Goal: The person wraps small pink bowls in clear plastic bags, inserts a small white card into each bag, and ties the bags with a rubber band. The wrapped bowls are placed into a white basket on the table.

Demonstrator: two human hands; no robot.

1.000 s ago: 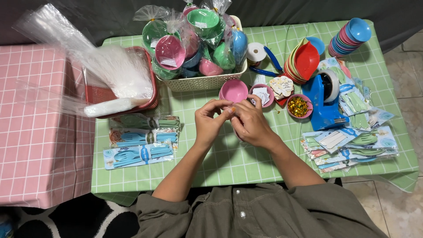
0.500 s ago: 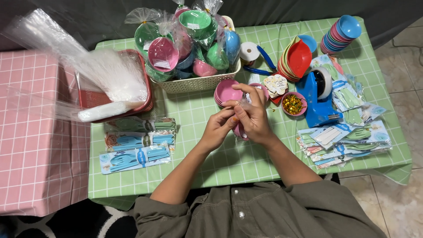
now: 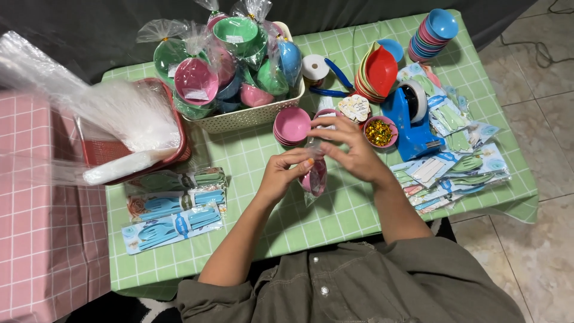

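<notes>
Pink bowl (image 3: 315, 177) in clear wrap

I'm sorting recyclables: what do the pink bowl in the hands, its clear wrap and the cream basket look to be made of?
The pink bowl, held between the left hand and right hand, looks like smooth moulded plastic with a dull sheen. The clear wrap seems thin crinkly cellophane or plastic film, with glare. The cream basket looks like rigid perforated plastic.
</notes>
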